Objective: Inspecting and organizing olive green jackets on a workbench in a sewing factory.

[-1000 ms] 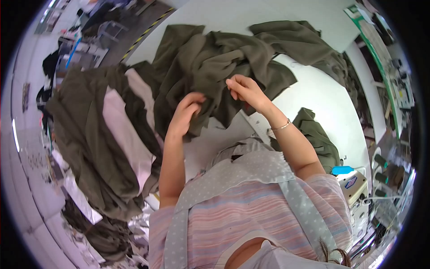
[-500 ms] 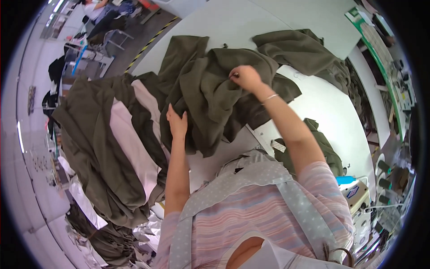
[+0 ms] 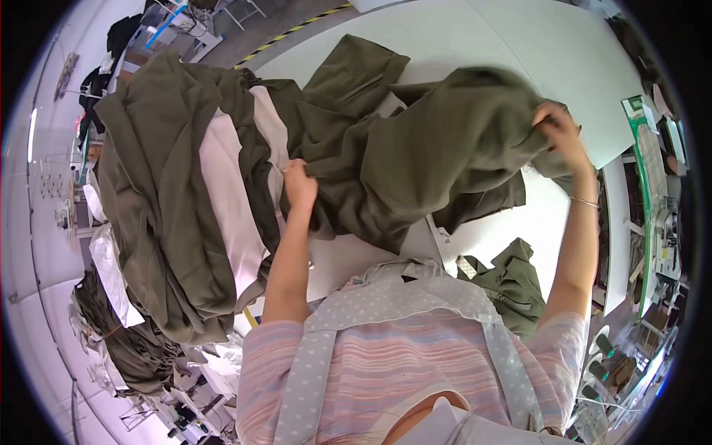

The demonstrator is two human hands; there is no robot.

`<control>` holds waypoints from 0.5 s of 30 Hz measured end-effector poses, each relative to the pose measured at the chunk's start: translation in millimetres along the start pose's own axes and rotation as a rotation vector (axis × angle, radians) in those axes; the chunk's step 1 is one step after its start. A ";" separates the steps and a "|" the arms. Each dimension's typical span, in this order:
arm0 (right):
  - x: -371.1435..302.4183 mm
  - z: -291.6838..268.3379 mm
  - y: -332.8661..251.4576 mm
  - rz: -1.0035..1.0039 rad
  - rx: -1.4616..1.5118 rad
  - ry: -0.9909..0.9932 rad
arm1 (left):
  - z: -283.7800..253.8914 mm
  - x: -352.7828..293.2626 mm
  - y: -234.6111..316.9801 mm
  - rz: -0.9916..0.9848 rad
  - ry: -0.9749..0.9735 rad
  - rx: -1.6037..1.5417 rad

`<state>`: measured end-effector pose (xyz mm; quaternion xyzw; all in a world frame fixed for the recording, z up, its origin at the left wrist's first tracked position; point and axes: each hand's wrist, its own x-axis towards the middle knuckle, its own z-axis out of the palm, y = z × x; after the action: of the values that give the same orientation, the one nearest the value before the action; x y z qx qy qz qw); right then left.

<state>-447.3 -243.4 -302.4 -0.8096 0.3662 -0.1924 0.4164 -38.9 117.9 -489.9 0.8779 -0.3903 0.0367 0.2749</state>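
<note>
An olive-green garment (image 3: 437, 156) of soft cloth is stretched across the white table in front of me, its middle raised in a loose billow. My right hand (image 3: 561, 137) is closed on its far right part, slightly smeared by motion. At the garment's left side my left hand (image 3: 300, 187) is closed, with its cloth pinched in the fingers. Just left of that hand hangs a thick pile of olive-green garments (image 3: 163, 200) with pale pink panels (image 3: 226, 200). The fingertips of both hands are partly hidden by folds.
On the white table (image 3: 549, 44), more olive cloth (image 3: 512, 285) lies near my right forearm. Thread cones (image 3: 599, 341) stand at the lower right, beyond the table edge. A green-edged board (image 3: 639, 215) is at the far right. Bundled dark cloth (image 3: 133, 348) sits at the lower left.
My right hand has swung out to the right, drawing the garment wide and lifting its middle. My left hand has gone from spread fingers to a pinch on the cloth. The view has shifted.
</note>
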 end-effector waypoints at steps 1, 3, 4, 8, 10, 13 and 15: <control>2.1 18.3 46.5 -0.234 -0.094 -0.050 | -6.0 4.3 4.2 -0.017 0.089 -0.045; -2.3 55.7 55.7 -0.071 -0.368 -0.061 | -31.8 9.9 -2.0 -0.089 0.194 -0.164; -5.6 65.7 53.4 -0.027 -0.579 -0.014 | -41.8 10.9 -6.6 -0.136 0.210 -0.245; -6.8 85.3 17.6 0.013 -0.717 0.155 | -79.6 0.8 15.0 -0.017 0.083 -0.106; -2.1 92.7 1.2 -0.139 -0.766 0.214 | -82.9 -5.3 23.3 0.163 0.000 0.242; 9.2 119.2 -2.9 -0.211 -0.838 0.188 | -66.6 -15.5 69.1 0.080 -0.067 0.459; 25.0 146.1 4.2 -0.213 -0.880 0.135 | -58.2 -12.5 91.1 0.094 -0.121 0.483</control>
<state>-342.6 -185.9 -390.3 -0.9282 0.3543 -0.1127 -0.0140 -103.1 106.4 -402.8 0.8995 -0.4266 0.0891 0.0311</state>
